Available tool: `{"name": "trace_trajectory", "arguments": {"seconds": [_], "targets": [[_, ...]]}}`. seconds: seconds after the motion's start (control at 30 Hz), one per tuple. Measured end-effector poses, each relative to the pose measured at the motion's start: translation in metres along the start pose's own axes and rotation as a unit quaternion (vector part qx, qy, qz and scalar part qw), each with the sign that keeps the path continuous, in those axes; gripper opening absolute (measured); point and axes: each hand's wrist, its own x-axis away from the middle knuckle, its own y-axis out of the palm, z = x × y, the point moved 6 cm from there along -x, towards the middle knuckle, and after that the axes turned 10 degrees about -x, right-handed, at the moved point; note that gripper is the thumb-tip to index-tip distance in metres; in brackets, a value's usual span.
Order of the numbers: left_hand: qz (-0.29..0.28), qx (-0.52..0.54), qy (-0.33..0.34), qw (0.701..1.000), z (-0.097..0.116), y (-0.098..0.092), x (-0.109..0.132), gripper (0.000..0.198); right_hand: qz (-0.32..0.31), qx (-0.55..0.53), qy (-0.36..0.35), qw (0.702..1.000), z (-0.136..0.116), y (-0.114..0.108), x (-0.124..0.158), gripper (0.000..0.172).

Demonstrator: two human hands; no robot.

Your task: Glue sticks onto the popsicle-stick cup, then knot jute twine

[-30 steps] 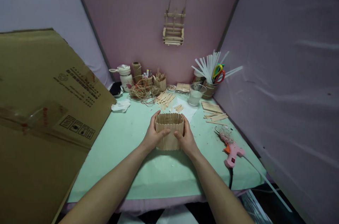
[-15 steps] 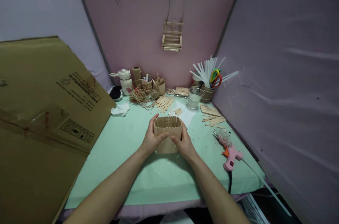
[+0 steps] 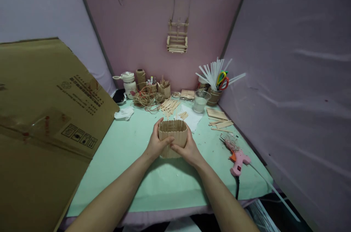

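A rounded box made of upright popsicle sticks (image 3: 178,137) stands upright between my two hands, its open top showing the hollow inside. My left hand (image 3: 158,143) wraps round its left side with the thumb across the front. From the other side, my right hand (image 3: 189,148) grips it, thumb pressed on the front near the left thumb. Both hands' other fingers are partly hidden behind the box. Beyond it, a few short sticks (image 3: 183,115) rest on a white tissue (image 3: 193,118).
A pink glue gun (image 3: 238,159) lies at right, a glue stick trailing from it. Loose popsicle sticks (image 3: 219,119) lie behind it. At the back are a plastic cup (image 3: 201,101), tangled twine (image 3: 148,99) and a white bottle (image 3: 129,84). A large cardboard box (image 3: 49,129) fills the left.
My right thumb has slid left across the front of the popsicle-stick box, closer to the left thumb. Both hands keep hold of it. The whole view has shifted slightly.
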Motion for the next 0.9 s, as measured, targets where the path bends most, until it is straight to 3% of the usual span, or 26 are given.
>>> {"name": "trace_trajectory", "arguments": {"seconds": [0.9], "targets": [[0.013, -0.011, 0.014, 1.000, -0.0072, -0.0015, -0.0022, 0.093, 0.018, 0.026, -0.012, 0.999, -0.0007, -0.0020, -0.0009, 0.100]]}}
